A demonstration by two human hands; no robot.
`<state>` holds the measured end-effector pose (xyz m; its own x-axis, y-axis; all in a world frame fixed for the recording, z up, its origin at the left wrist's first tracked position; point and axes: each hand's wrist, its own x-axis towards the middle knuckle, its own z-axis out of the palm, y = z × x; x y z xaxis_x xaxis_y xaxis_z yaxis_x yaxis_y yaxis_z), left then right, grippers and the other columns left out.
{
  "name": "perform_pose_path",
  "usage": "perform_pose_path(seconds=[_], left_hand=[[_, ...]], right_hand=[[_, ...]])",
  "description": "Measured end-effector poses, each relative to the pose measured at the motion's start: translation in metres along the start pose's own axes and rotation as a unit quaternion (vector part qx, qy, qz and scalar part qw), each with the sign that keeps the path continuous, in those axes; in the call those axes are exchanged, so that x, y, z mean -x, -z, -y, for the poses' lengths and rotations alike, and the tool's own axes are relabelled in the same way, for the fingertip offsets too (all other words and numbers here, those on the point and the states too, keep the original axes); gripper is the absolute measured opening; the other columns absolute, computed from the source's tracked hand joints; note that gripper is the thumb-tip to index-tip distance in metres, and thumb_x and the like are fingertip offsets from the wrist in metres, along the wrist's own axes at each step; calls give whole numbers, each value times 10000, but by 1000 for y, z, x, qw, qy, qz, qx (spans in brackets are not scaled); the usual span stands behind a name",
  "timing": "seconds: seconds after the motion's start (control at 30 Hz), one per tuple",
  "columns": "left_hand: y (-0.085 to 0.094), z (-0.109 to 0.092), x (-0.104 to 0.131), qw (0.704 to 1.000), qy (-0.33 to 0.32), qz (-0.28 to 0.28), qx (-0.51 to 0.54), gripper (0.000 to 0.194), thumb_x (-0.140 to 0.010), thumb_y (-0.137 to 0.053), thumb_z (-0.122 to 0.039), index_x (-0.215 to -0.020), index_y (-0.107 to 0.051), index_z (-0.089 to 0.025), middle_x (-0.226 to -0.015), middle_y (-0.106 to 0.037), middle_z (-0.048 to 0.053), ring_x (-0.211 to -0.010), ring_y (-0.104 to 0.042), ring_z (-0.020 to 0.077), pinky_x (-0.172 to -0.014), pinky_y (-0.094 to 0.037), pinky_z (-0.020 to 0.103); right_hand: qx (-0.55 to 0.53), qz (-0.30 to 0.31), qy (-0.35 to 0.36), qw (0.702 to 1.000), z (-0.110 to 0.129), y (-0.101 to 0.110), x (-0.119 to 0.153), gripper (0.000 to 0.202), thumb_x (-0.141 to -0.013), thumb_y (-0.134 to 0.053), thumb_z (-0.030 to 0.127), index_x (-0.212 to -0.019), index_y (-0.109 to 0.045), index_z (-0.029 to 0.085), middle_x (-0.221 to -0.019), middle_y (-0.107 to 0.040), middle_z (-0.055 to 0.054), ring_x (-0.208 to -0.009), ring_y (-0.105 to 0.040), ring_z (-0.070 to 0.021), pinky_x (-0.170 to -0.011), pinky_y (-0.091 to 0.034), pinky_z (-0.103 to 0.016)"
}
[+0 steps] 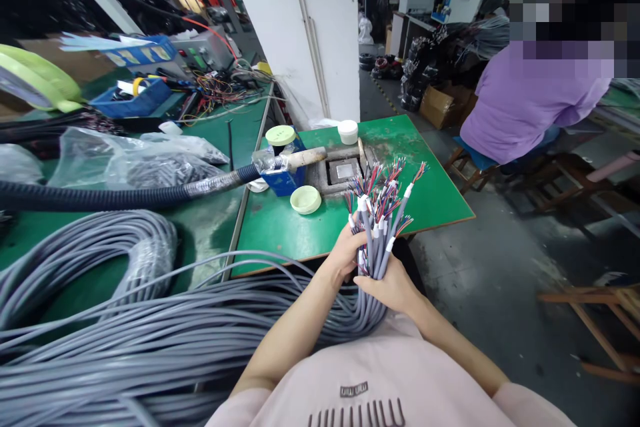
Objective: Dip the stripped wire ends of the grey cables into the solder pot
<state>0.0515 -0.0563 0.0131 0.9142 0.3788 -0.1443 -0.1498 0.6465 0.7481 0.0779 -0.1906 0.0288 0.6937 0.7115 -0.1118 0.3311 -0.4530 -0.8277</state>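
Observation:
A thick bundle of grey cables (367, 300) bends up in front of my body. Its ends fan out into thin red, blue, white and black wires (373, 180), with white bands where the grey jackets stop. My left hand (345, 247) wraps the bundle from the left, near the stripped ends. Lower on the right side, my right hand (393, 283) closes around the same cables. The fingers behind the bundle are hidden. Just beyond the wire ends sits a solder pot (345, 171) with a square, shiny metal surface, set in a grimy frame.
A pale green dish (305, 200), a blue box (283, 173) and a white round tub (347, 131) stand on the green table (280, 233). A black ribbed hose (100, 195) reaches toward the pot. Coiled grey cable (150, 260) lies left. A person in purple (535, 100) sits at right.

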Motion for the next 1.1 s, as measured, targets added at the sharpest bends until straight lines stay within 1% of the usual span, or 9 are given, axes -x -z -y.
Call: perform_pose_path(seconds=[0.07, 0.2, 0.27, 0.37, 0.53, 0.7, 0.93, 1.0, 1.1], left_hand=[[0, 0, 0, 1000, -3, 5, 0, 546, -576, -823, -288, -1059, -615, -144, -754, -676, 7, -590, -603, 126, -642, -498, 253], [-2, -2, 2, 999, -19, 27, 10, 613, -588, -816, -254, -1150, -589, -166, -874, -699, 27, -727, -655, 160, -747, -520, 274], [-3, -3, 3, 999, -19, 26, 13, 626, -579, -827, -251, -1152, -588, -172, -893, -701, 28, -774, -662, 170, -780, -522, 280], [-4, -2, 4, 1000, -12, 18, 11, 605, -549, -852, -264, -1093, -609, -162, -906, -704, 34, -792, -662, 172, -804, -523, 282], [-3, 0, 4, 1000, -12, 17, 12, 706, -552, -857, -256, -1199, -586, -175, -944, -709, 38, -792, -661, 165, -808, -519, 279], [-3, 0, 5, 1000, -16, 17, 16, 602, -553, -858, -252, -1098, -618, -157, -938, -709, 39, -801, -655, 167, -805, -513, 278], [-3, 1, 6, 999, -36, 26, 11, 590, -585, -846, -250, -1117, -602, -173, -967, -703, 30, -805, -637, 149, -811, -498, 263], [-3, 2, 8, 999, -41, 22, 8, 584, -589, -846, -248, -1111, -596, -174, -974, -699, 24, -794, -627, 140, -812, -496, 262], [-6, 3, 15, 998, -61, 15, -18, 573, -597, -848, -237, -1106, -589, -186, -955, -693, 4, -766, -608, 125, -788, -493, 252]], right_hand=[[0, 5, 5, 1000, 0, 0, 0, 314, -651, -729, 296, -915, -580, 215, -884, -685, -28, -839, -652, -225, -766, -536, -372], [0, 10, 12, 1000, -3, 0, 0, 284, -657, -727, 289, -899, -599, 216, -888, -684, -26, -844, -650, -221, -765, -533, -363], [-6, 10, 21, 1000, -5, -1, 0, 288, -661, -729, 285, -916, -613, 218, -904, -687, -24, -852, -647, -215, -777, -533, -357], [-9, 16, 29, 999, -8, -1, 0, 292, -664, -727, 274, -931, -627, 214, -923, -689, -24, -862, -645, -212, -790, -534, -354], [-6, 12, 28, 1000, -11, -1, 0, 364, -656, -739, 280, -990, -615, 210, -929, -690, -29, -854, -647, -218, -785, -538, -363], [-19, 20, 42, 999, -9, 1, 0, 328, -661, -740, 266, -964, -625, 216, -892, -691, -19, -845, -647, -215, -775, -540, -350], [-22, 39, 40, 998, -7, 3, 0, 244, -678, -723, 251, -897, -629, 196, -873, -692, -23, -814, -650, -212, -773, -547, -359], [-35, 50, 55, 997, -8, 6, 1, 255, -675, -730, 244, -911, -642, 203, -876, -695, -25, -858, -652, -228, -807, -550, -373], [-50, 76, 88, 992, -9, 11, 3, 250, -676, -733, 233, -917, -666, 228, -848, -694, -18, -964, -645, -263, -904, -531, -408]])
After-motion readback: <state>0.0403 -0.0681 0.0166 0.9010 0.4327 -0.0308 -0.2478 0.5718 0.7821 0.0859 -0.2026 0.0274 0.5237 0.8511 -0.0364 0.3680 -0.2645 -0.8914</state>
